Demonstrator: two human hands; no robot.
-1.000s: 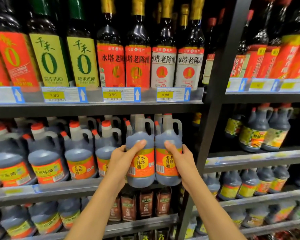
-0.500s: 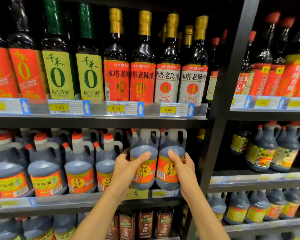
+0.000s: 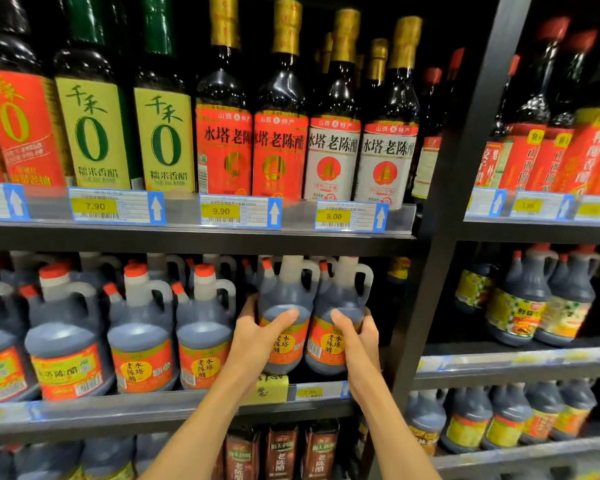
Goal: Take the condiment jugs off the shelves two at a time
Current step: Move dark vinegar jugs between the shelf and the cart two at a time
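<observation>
Two grey plastic jugs of dark vinegar with orange labels stand side by side at the right end of the middle shelf [image 3: 153,410]. My left hand [image 3: 257,341] grips the left jug [image 3: 284,296] around its left side, thumb across the front. My right hand [image 3: 359,344] grips the right jug [image 3: 343,296] around its right side, thumb on its label. Both jugs are upright, and their bases sit just above the shelf's front rail. Their caps are hidden behind the shelf above.
More of the same jugs [image 3: 205,327] fill the middle shelf to the left. Tall glass bottles [image 3: 281,133] line the upper shelf close overhead. A black upright post [image 3: 440,237] stands just right of my hands, with other jugs [image 3: 527,306] beyond it. Dark pouches [image 3: 281,452] sit below.
The two held jugs have moved from in front of the shelf edge back in over the middle shelf. My view has shifted closer and slightly downward.
</observation>
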